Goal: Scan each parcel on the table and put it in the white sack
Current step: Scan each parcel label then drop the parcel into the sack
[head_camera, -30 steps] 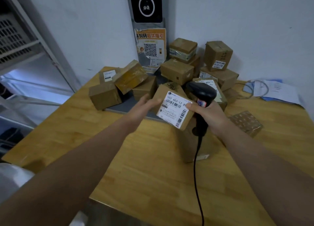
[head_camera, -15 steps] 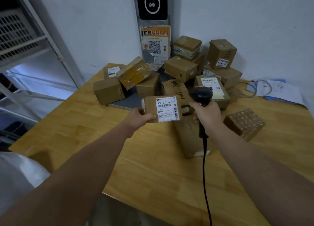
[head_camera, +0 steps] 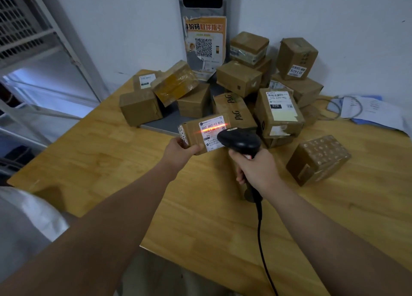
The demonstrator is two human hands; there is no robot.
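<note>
Orange-red scan line point(head_camera: 213, 128) is lit across the white label point(head_camera: 211, 132) of the small cardboard parcel point(head_camera: 194, 133). I'd say we're mid-scan on this one.

The left hand point(head_camera: 181, 147) grips the parcel by its left end, thumb on the near face and fingers wrapped underneath. It's held up off the wooden table point(head_camera: 107, 162), just in front of the pile of parcels point(head_camera: 245, 79). The right hand point(head_camera: 256, 168) is curled tight round the handle of the black barcode scanner point(head_camera: 239, 139), whose head sits almost against the label.

What could go wrong, as far as I can judge:
- The beam sits slanted, up near the printed number, so it may only clip the barcode and not read.
- The scanner is so close that the line might not cover the whole code.
- The parcel is held by one end only, so a nudge from the scanner head could twist it out of the grip.
- The cable point(head_camera: 259, 229) trails over the table edge and could snag when the hand swings away.

There's a white shape point(head_camera: 24, 224) at the lower left. It might be the sack, but I can't tell. Either way the parcel isn't in it yet.

Versus half a second ago, the beam wasn't on and the scanner stood upright beside the parcel. Now its head is tipped in over the label's right part. The parcel is in much the same hold, with the label facing up toward the camera as before.
</note>
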